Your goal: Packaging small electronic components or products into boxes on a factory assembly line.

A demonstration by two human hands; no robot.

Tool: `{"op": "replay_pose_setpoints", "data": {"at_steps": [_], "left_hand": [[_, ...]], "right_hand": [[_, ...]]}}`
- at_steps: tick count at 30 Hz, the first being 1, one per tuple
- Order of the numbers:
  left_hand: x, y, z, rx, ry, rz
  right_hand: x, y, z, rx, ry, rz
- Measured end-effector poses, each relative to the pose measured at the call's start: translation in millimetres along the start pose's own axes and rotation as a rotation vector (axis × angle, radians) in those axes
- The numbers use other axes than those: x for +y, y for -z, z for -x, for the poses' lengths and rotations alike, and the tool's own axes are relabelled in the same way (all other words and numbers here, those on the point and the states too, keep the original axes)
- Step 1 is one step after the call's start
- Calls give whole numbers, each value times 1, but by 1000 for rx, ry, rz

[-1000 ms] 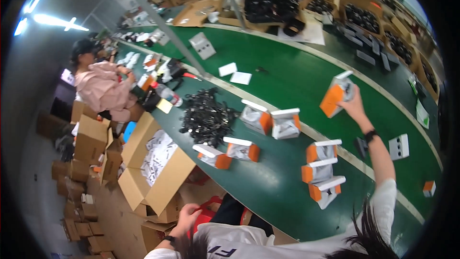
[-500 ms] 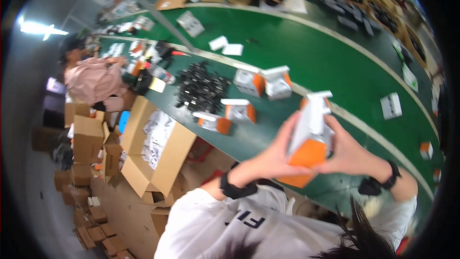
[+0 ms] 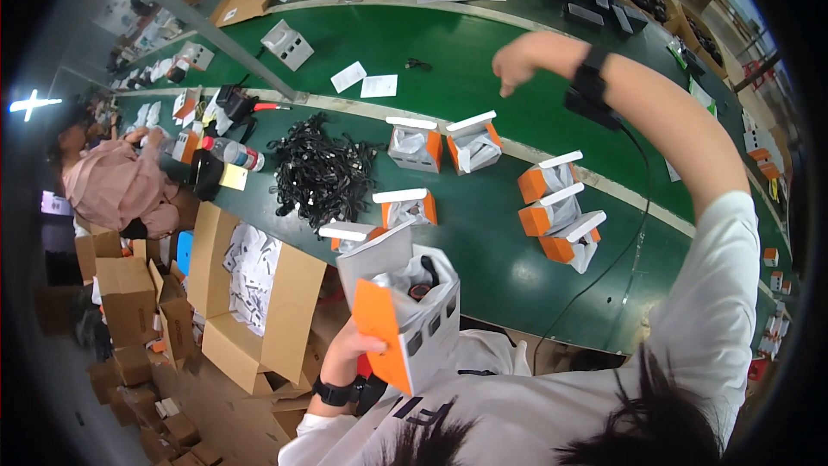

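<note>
My left hand (image 3: pixel 349 347) grips a white and orange carton (image 3: pixel 431 328) from its orange side, close to my body. The lid stands up. Inside are a pale plastic bag (image 3: pixel 401 283) and a black item (image 3: pixel 423 285) with a reddish ring. My right arm stretches out over the green conveyor belt, and my right hand (image 3: pixel 517 59) hangs above it with the fingers bent down. Nothing shows in those fingers, and their tips are partly hidden. To the left of that hand, a small black cable (image 3: pixel 418 64) lies on the belt beside two white cards (image 3: pixel 378 86).
Several open white and orange cartons (image 3: pixel 473 145) stand along the dark green bench. A heap of black cables (image 3: pixel 319 174) lies left of them. A large cardboard box (image 3: pixel 291 306) with white papers stands at the bench edge. A person in pink (image 3: pixel 121 181) works at far left.
The carton went from both hands to my left hand alone, moving left and toward my body; its inside now shows. My right hand let go and reached out over the belt.
</note>
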State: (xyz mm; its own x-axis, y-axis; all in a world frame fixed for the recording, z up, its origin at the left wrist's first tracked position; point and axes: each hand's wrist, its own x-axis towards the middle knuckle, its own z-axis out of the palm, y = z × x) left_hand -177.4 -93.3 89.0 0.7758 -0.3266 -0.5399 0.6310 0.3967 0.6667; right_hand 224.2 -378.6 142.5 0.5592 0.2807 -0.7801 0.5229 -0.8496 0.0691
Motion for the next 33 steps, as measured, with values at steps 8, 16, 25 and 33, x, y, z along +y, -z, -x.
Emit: {"op": "replay_pose_setpoints", "data": {"at_steps": [8,16,25,33], "left_hand": [[33,87,-12,364,48,288],[96,171,-101,152,-13,154],[138,177,-159,-34,-31,-14],[108,96,-145,-286,153,-174]], "right_hand": [[-52,42,-196,300,-43,-272],[-51,-14,-332,568,-202,-491],[-64,17,-280,426,-238,-619],[-80,58,30,99,345,-1119]]}}
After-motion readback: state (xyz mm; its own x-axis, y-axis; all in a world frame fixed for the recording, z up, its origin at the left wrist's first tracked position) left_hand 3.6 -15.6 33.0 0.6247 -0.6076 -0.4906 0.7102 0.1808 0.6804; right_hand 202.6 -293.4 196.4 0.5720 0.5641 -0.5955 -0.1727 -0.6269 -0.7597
